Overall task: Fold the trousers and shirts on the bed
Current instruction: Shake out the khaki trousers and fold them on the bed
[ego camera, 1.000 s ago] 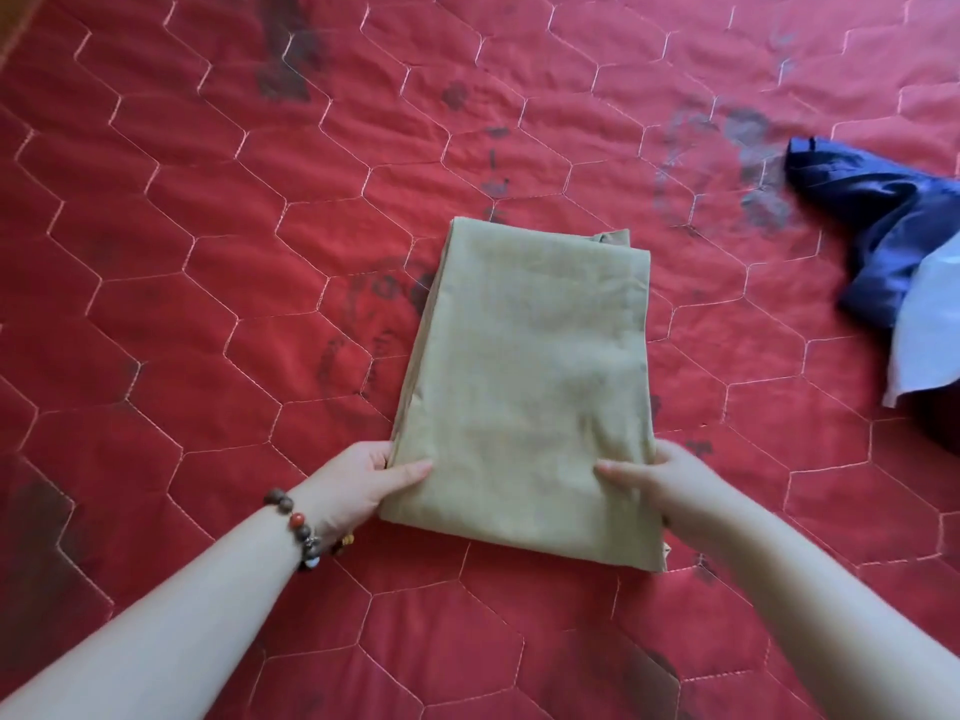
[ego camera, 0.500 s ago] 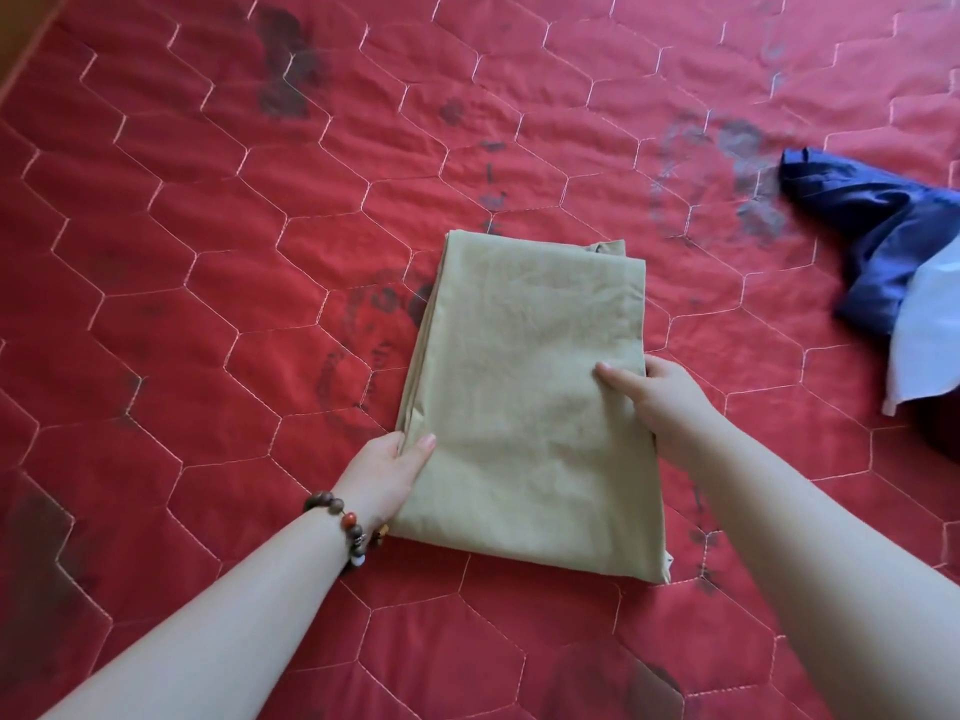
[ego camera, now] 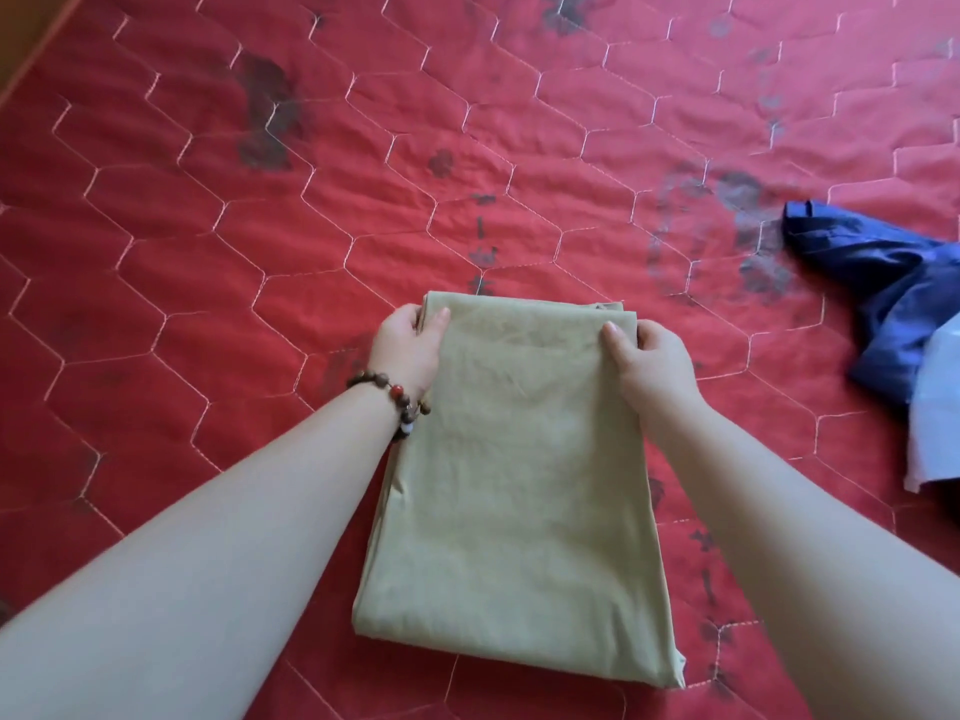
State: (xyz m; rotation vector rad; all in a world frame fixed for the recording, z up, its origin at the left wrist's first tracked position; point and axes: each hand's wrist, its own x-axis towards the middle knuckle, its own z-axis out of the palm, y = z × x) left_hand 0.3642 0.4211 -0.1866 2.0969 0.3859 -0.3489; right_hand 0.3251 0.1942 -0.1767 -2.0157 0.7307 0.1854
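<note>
Both hands grip the far corners of the folded khaki trousers [ego camera: 519,485] on the red quilted bed [ego camera: 208,252].
Left hand [ego camera: 408,348] and right hand [ego camera: 647,363] each pinch an edge, thumbs on top; a blue shirt [ego camera: 872,272] lies well apart at right.

open red quilt [ego camera: 208,304] left and beyond, blue garment [ego camera: 883,283] heaped at right

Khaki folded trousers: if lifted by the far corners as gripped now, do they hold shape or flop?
The khaki folded trousers would probably sag and unfold: thin, creased cloth in loose layers. They look light. With the left hand and right hand pinching only the far end, the near end would likely drag on the red quilt.
</note>
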